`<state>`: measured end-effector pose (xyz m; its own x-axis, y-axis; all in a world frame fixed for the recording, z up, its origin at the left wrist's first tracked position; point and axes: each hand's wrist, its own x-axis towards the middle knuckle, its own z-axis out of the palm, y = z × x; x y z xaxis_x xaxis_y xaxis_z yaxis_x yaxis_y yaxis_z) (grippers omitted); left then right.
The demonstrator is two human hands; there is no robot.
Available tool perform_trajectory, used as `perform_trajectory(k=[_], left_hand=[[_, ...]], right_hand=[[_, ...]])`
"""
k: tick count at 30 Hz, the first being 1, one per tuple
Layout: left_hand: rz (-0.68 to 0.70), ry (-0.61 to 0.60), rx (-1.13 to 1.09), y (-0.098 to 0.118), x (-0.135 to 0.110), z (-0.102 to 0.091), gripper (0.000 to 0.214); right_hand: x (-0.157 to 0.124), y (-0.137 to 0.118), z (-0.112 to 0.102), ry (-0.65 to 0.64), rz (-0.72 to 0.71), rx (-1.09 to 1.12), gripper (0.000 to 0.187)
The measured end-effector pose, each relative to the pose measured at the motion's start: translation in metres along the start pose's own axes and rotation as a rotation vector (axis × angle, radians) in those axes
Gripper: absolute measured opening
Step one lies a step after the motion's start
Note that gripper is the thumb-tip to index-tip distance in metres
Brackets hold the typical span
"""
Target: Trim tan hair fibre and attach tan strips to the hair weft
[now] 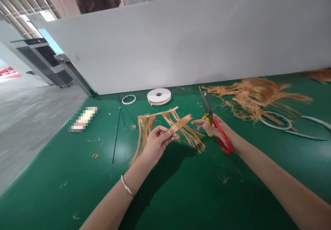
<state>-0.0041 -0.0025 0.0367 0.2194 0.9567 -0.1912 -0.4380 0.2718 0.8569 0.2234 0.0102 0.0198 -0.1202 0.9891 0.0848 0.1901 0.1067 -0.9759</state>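
The white tape roll point(159, 96) lies flat on the green table point(181, 192), close to the white partition point(181, 40), and everything else sits around it. Just in front of the roll the left hand point(157, 143) is raised over the table, its fingers point(169, 132) pinched on one end of a tan band point(182, 122) – the band's free end points up and to the right, with loose orange fibres hanging below it. Beneath and to the left of that hand a fibre fringe point(144, 130) lies spread on the table.

In front of the roll and to its right, the right hand point(214, 128) grips the scissors point(208, 111) by their red handle (one loop shows below the palm). The blades point up and away from the person, and I cannot tell how far apart they stand. Its forefinger reaches towards the band without touching it.

Well to the right of the roll lies a pile of fibres point(256, 99), with a thin tape ring point(276, 120) at its near edge. Just left of the roll lies a small tape ring point(128, 99).
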Motion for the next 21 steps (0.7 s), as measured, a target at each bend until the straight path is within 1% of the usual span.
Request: perform_trajectory(k=[2, 4, 7, 10, 11, 12, 13, 15, 17, 18, 19, 21], left_hand=[[-0.015, -0.025, 0.019, -0.004, -0.002, 0.004, 0.032], [-0.001, -0.058, 0.111, -0.010, -0.004, 0.008, 0.034], [0.010, -0.157, 0.284, -0.018, -0.006, 0.011, 0.032], [-0.033, -0.324, 0.413, -0.020, -0.009, 0.011, 0.028], [-0.016, -0.364, 0.481, -0.019, -0.010, 0.011, 0.025], [0.033, -0.386, 0.575, -0.018, -0.011, 0.011, 0.020], [0.113, -0.388, 0.683, -0.015, -0.013, 0.012, 0.017], [0.330, -0.353, 0.886, -0.010, -0.016, 0.013, 0.015], [0.524, -0.334, 1.002, -0.004, -0.020, 0.016, 0.012], [0.587, -0.347, 1.017, -0.002, -0.022, 0.017, 0.010], [0.619, -0.374, 1.012, 0.000, -0.024, 0.018, 0.009], [0.595, -0.410, 0.922, 0.002, -0.025, 0.019, 0.009]], right_hand=[[-0.005, -0.006, 0.011, -0.057, 0.058, 0.157, 0.045], [-0.009, -0.012, 0.021, -0.043, 0.113, 0.263, 0.043], [-0.012, -0.017, 0.028, 0.028, 0.154, 0.250, 0.040], [-0.012, -0.018, 0.026, 0.092, 0.152, 0.201, 0.041], [-0.013, -0.018, 0.025, 0.095, 0.151, 0.193, 0.041], [-0.013, -0.018, 0.025, 0.086, 0.152, 0.186, 0.040], [-0.014, -0.018, 0.024, 0.067, 0.156, 0.184, 0.040], [-0.015, -0.018, 0.026, 0.032, 0.164, 0.205, 0.040], [-0.016, -0.019, 0.029, -0.001, 0.185, 0.232, 0.042], [-0.016, -0.019, 0.031, -0.019, 0.189, 0.231, 0.042], [-0.016, -0.018, 0.032, -0.039, 0.185, 0.219, 0.042], [-0.014, -0.015, 0.032, -0.071, 0.156, 0.189, 0.040]])
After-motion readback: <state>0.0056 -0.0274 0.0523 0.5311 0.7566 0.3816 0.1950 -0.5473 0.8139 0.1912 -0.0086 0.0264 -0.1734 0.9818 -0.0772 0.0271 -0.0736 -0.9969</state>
